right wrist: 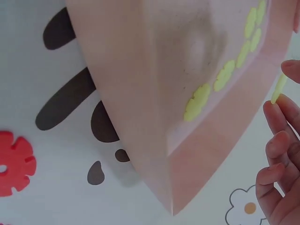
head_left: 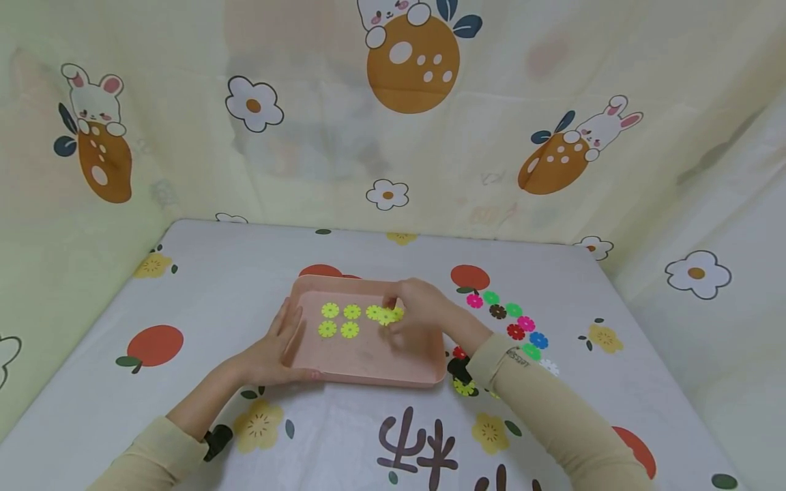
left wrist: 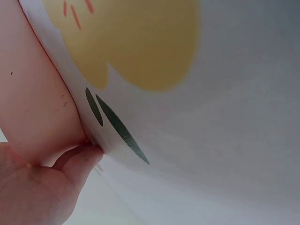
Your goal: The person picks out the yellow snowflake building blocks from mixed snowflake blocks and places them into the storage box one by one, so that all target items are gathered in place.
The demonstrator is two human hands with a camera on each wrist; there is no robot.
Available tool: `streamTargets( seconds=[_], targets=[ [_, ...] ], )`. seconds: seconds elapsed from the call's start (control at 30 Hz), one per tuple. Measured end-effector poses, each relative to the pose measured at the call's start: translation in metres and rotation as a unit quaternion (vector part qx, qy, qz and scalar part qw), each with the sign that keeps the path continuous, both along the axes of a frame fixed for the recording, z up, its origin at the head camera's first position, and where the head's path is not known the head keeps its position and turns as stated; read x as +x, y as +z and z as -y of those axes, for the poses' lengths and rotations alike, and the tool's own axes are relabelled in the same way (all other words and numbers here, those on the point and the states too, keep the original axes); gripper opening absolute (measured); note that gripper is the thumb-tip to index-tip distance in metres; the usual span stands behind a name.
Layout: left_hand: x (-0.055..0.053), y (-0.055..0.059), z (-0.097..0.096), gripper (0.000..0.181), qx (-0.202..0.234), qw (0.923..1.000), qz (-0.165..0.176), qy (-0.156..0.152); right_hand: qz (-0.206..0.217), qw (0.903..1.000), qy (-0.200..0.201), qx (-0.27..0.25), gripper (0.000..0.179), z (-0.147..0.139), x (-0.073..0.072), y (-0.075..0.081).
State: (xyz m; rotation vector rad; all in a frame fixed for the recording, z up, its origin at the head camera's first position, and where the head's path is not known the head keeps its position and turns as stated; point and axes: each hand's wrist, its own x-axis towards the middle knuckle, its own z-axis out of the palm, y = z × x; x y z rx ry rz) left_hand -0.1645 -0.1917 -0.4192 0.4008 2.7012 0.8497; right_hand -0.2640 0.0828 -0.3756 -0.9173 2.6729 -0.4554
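A pink rectangular tray (head_left: 368, 365) lies on the cloth, with several yellow-green notched discs (head_left: 350, 330) flat on its floor, some of them in two short rows. My left hand (head_left: 270, 351) holds the tray's near left corner, fingers along the left wall and thumb at the front edge. In the left wrist view the thumb (left wrist: 82, 164) touches the tray's outer side. Over the tray's right half is my right hand (head_left: 420, 307). It pinches one yellow-green disc (right wrist: 279, 88) between thumb and finger, edge-on in the right wrist view; the other fingers curl loosely.
Right of the tray, loose notched discs in several colours lie in a scattered band, among them a blue disc (head_left: 538, 340), a pink disc (head_left: 525, 324) and a red disc (right wrist: 16, 163). My right forearm covers part of them. A patterned curtain (head_left: 307, 157) hangs behind the table.
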Motion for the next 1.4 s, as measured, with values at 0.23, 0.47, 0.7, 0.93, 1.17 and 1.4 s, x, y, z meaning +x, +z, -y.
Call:
streamTargets(
  seconds=[0.23,0.47,0.7,0.93,1.17,1.4],
  targets=[
    [0.000,0.002,0.001,0.117,0.004,1.0000,0.000,-0.004,0.012,0.9984,-0.014,0.053,0.028,0.012,-0.001,0.001],
    [-0.001,-0.001,0.001,0.118,0.001,1.0000,0.004,0.005,0.015,0.9966,-0.001,0.081,0.026,0.022,-0.001,0.002],
    [-0.001,-0.002,0.001,0.119,0.001,1.0000,0.006,0.004,0.056,0.9952,-0.030,0.074,0.025,0.030,-0.001,-0.005],
    [-0.001,-0.002,0.001,0.119,0.002,1.0000,0.005,0.003,0.062,0.9941,-0.037,0.081,0.020,0.036,0.002,-0.009],
    [-0.001,-0.003,0.002,0.118,0.002,1.0000,0.002,0.001,0.058,0.9937,-0.041,0.086,0.017,0.038,0.005,-0.012],
    [-0.001,-0.001,0.001,0.118,-0.001,1.0000,0.000,0.004,0.053,0.9942,-0.040,0.084,0.018,0.038,0.005,-0.012]
  ],
)
